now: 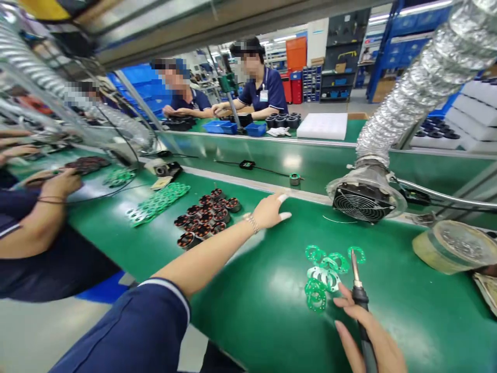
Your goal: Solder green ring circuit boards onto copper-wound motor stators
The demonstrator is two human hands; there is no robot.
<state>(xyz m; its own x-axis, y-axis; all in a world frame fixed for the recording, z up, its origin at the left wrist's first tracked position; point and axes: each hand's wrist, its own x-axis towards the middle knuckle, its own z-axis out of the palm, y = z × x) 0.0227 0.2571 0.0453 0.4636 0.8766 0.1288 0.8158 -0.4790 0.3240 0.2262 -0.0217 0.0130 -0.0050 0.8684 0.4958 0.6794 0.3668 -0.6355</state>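
My left hand [269, 211] reaches out over the green bench with its fingers apart, white covers on two fingertips and nothing in its grasp. A small round motor part [295, 179] stands a little beyond it. In my right hand [373, 331] lies a soldering iron [360, 295], its tip pointing away from me and over a green ring board [356, 254]. Several more green ring boards [316, 295] are scattered in a loose pile left of the iron. Behind my left forearm stands a group of copper-wound motor parts [204, 217].
A fan with a foil duct [359, 202] stands at the back right, near a plastic tub [454, 246]. Green board panels [159, 202] lie on the left. A co-worker's hand [64, 184] is at the far left. People sit across a low partition [264, 163].
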